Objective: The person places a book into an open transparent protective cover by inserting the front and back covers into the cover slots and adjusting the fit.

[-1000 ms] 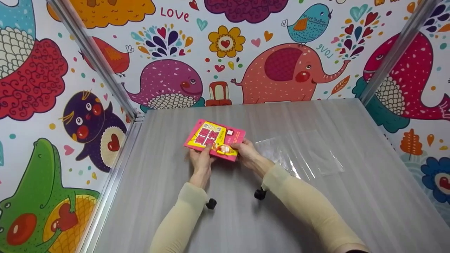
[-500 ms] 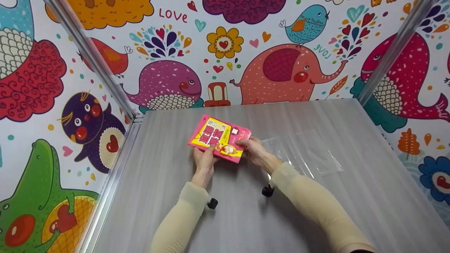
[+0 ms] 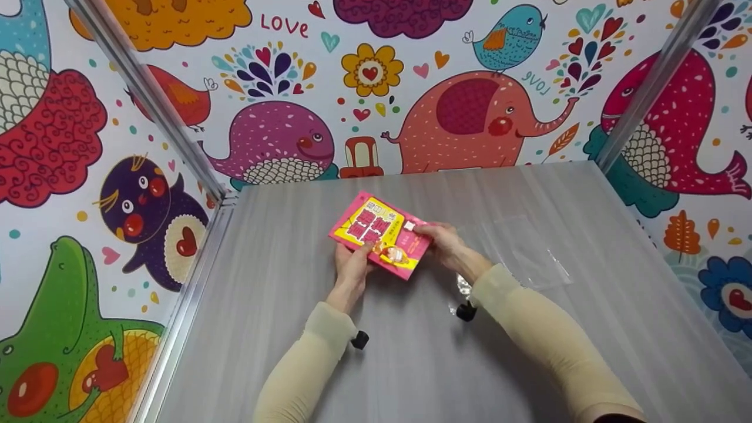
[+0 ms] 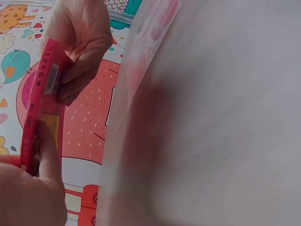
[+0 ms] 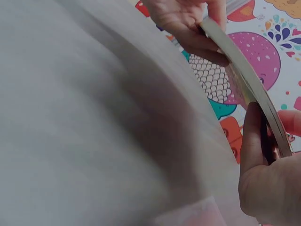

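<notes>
A thin pink and yellow book [image 3: 385, 230] is held up over the table, its front cover facing the head camera. My left hand [image 3: 351, 271] grips its lower left edge, thumb on the cover and fingers behind. At the right edge, my right hand [image 3: 451, 248] pinches it the same way. The left wrist view shows the pink spine of the book [image 4: 38, 103] and a barcode on its back. Pale page edges of the book [image 5: 251, 77] appear in the right wrist view. Beside my right forearm lies a clear plastic bag [image 3: 531, 254], partly hidden by that arm.
The grey wood-grain table [image 3: 411, 364] spreads under both arms. Behind it stands a wall [image 3: 376, 123] printed with cartoon animals. A metal rail [image 3: 194, 282] runs along the left edge of the table.
Both hands have shifted to the right with the book, which has turned slightly clockwise in the head view. Both grips stay on it. The plastic bag lies where it was.
</notes>
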Demonstrator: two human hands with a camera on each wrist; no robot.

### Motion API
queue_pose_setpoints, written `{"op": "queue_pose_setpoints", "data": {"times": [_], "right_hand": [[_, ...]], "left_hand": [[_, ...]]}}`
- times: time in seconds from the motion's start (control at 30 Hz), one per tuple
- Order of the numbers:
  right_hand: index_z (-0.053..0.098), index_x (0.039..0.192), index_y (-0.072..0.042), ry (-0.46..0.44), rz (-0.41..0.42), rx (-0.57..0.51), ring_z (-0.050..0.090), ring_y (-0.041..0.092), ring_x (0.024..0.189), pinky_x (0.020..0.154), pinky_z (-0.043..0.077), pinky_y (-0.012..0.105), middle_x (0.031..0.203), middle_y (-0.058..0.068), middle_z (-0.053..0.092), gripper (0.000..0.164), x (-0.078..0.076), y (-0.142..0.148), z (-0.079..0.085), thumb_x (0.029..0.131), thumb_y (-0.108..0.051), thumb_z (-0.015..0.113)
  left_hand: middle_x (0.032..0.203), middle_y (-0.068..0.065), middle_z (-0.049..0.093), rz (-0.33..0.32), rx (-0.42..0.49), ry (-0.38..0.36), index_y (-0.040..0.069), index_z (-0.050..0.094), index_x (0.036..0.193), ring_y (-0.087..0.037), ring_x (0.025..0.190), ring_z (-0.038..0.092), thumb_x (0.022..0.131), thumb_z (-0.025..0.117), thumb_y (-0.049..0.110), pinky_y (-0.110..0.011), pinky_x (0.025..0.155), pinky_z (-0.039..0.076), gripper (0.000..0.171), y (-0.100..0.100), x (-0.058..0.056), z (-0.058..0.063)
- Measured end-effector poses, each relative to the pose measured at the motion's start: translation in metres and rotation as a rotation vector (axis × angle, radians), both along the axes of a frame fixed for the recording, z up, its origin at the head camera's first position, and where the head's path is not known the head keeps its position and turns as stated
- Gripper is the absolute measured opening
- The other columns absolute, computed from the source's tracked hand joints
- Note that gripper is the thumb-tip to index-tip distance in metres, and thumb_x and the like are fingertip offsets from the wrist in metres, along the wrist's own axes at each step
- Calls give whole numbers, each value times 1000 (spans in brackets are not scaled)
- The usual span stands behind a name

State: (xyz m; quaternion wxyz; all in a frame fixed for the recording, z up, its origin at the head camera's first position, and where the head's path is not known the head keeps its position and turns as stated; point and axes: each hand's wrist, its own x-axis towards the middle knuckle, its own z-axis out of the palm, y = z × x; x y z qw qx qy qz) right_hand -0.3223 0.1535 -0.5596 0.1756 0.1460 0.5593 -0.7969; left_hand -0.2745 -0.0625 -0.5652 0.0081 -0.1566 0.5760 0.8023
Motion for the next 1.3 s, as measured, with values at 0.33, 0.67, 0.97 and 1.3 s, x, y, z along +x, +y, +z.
{"op": "queue_pose_setpoints", "data": {"times": [0.33,0.67,0.97,1.3], "right_hand": [[64,137,1,-11,45,124,75,21,76,70,63,34,95,11,77,47,1,37,1,94,-11,78],[64,139,3,18,115,267,74,18,78,69,63,32,95,8,76,51,3,56,4,94,-18,79],[64,139,0,66,204,261,73,17,84,71,61,31,102,6,76,45,4,69,11,98,-15,75],[62,140,0,116,105,247,72,16,80,67,61,29,99,4,74,42,3,95,21,101,-11,71]], "left_hand": [[133,-18,66,-114,-95,-18,11,40,153,-32,106,74,101,67,11,-43,81,64,59,17,3,1],[117,-17,72,-209,-111,-28,7,43,145,-28,91,78,99,68,10,-42,72,64,52,27,1,2],[114,-18,73,-275,-113,-31,7,45,146,-33,91,78,97,71,9,-50,74,64,55,40,1,6],[116,-13,73,-315,-86,-35,7,52,139,-30,98,77,98,74,16,-47,77,64,47,68,-1,12]]}}
